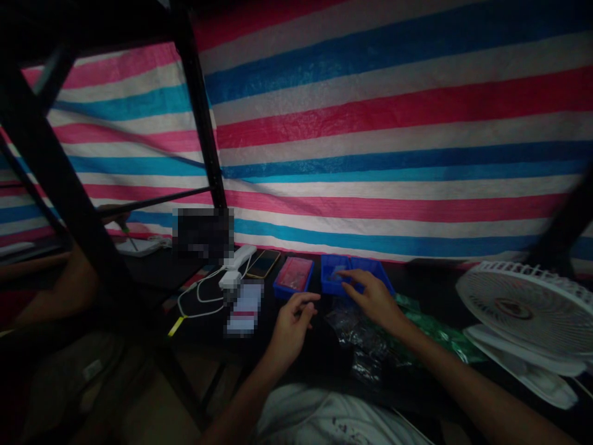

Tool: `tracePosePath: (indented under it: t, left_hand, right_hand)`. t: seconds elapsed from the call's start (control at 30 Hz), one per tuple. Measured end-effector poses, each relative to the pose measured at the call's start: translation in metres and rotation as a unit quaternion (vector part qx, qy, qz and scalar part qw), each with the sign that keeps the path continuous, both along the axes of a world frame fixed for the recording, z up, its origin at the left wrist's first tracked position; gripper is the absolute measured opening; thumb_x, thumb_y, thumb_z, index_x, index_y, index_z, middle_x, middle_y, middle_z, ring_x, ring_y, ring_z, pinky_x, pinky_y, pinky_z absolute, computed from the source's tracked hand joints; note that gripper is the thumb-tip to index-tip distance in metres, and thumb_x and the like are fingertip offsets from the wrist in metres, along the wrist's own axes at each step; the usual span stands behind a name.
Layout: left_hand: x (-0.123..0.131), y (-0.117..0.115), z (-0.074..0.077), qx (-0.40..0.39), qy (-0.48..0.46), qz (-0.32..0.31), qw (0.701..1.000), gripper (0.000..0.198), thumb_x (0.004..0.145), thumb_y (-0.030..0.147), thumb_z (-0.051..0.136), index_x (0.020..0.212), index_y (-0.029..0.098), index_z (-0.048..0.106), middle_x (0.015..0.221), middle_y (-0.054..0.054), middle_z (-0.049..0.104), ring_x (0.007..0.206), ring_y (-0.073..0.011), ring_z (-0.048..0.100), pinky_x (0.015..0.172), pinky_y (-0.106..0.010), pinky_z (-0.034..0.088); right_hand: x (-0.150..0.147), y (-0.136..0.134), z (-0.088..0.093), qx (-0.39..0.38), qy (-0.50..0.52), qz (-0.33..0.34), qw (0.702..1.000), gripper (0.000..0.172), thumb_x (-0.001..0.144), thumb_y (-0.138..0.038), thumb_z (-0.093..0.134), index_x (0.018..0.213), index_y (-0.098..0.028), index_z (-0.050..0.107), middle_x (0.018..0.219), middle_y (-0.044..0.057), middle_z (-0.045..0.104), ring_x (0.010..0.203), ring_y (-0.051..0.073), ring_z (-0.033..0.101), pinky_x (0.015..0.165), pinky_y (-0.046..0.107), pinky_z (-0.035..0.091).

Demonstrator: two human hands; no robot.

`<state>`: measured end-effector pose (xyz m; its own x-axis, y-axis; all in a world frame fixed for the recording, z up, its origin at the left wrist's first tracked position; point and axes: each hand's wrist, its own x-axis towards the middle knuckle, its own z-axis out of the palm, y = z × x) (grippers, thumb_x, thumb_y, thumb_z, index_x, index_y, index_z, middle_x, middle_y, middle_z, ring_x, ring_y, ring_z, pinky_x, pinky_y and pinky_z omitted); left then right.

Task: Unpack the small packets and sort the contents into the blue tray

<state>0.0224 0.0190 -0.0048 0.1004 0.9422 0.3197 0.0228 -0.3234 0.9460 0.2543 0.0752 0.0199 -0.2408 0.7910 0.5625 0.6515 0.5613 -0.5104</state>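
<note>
At the far left, behind a black metal shelf upright (pixel 204 105), a co-worker's bare forearm (pixel 62 290) reaches toward a white pad (pixel 141 247), that hand too dark to read. Along the back of the black tabletop (pixel 204 327), a white power strip (pixel 239 256) and a white charger (pixel 229 279) feed looped white cables (pixel 199 298), seemingly kept at the edge, clear of the work, beside a dark smartphone (pixel 263 264). Next comes a shallow blue plastic tray (pixel 278 285) holding something pinkish-red, too dim to identify. The person's left hand (pixel 291 330) hangs in front of it, fingers loosely curled; whether they pinch anything tiny, I cannot tell. The right hand (pixel 375 300) reaches into a blue divided plastic tray (pixel 377 276), its fingers open and extended, the index fingertip (pixel 340 273) at the left compartment, above a pale, indistinct scrap. Nearer lie a crumpled clear plastic bag (pixel 356 340) and a glossy green plastic bag (pixel 435 324). At the far right, a white plastic desk fan (pixel 528 309) lies tilted on its base, probably placed low to keep air moving under the striped tarpaulin (pixel 370 123).
</note>
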Motion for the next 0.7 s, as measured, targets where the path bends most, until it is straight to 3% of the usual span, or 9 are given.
tracePosePath:
  t: [0.27, 0.5, 0.6, 0.7]
  left_hand:
    - [0.0, -0.001, 0.003, -0.01, -0.037, 0.004, 0.999, 0.027, 0.094, 0.038, 0.059, 0.103, 0.017, 0.073, 0.101, -0.01, 0.073, 0.081, -0.018, 0.065, 0.061, -0.023, 0.045]
    - [0.001, -0.001, 0.004, -0.016, -0.053, 0.002, 0.998, 0.026, 0.094, 0.037, 0.059, 0.101, 0.015, 0.072, 0.091, -0.008, 0.072, 0.075, -0.016, 0.063, 0.06, -0.023, 0.044]
    - [0.001, -0.001, 0.003, -0.015, -0.053, -0.005, 0.998, 0.026, 0.094, 0.037, 0.059, 0.101, 0.016, 0.072, 0.091, -0.008, 0.072, 0.075, -0.0157, 0.063, 0.061, -0.024, 0.045]
    - [0.001, 0.0, 0.003, -0.014, -0.051, -0.007, 0.999, 0.026, 0.093, 0.037, 0.06, 0.102, 0.016, 0.072, 0.09, -0.008, 0.072, 0.075, -0.0156, 0.063, 0.061, -0.024, 0.044]
  right_hand:
    - [0.0, -0.002, 0.001, 0.036, -0.104, 0.001, 0.994, 0.019, 0.097, -0.027, 0.059, 0.11, -0.023, 0.072, 0.116, 0.009, 0.069, 0.104, 0.028, 0.06, 0.091, 0.043, 0.043]
    - [-0.008, -0.022, 0.012, -0.006, -0.246, 0.162, 0.956, 0.025, 0.097, -0.046, 0.062, 0.105, -0.026, 0.072, 0.102, 0.006, 0.068, 0.098, 0.025, 0.058, 0.089, 0.042, 0.039]
    - [-0.009, -0.024, 0.009, -0.035, -0.255, 0.178, 0.95, 0.036, 0.091, -0.051, 0.069, 0.115, -0.024, 0.069, 0.106, 0.007, 0.066, 0.1, 0.027, 0.058, 0.089, 0.042, 0.04]
    - [-0.008, -0.021, 0.006, -0.054, -0.244, 0.182, 0.951, 0.034, 0.092, -0.049, 0.069, 0.115, -0.024, 0.068, 0.108, 0.007, 0.065, 0.103, 0.027, 0.058, 0.089, 0.04, 0.042]
